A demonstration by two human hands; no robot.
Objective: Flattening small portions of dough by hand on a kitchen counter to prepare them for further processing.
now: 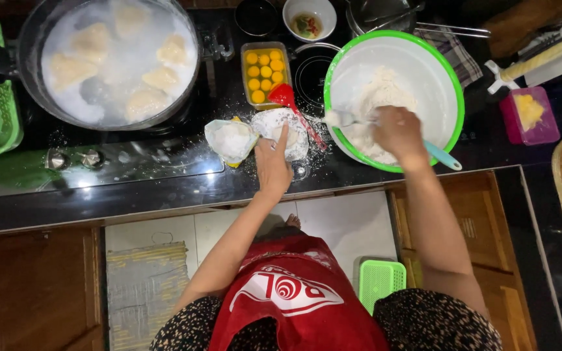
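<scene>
My right hand grips a teal-handled spoon and reaches into a large green-rimmed white bowl holding white dough or flour. My left hand rests on the black counter with its index finger pressing a flat white round of dough. A red spoon lies just beyond that round. A small bag of flour sits to the left of my left hand.
A big pan of white liquid with several dumplings stands at the back left. A yellow tray of egg yolks, a small white bowl, a pink box and a rolling pin stand around. A green basket sits on the floor.
</scene>
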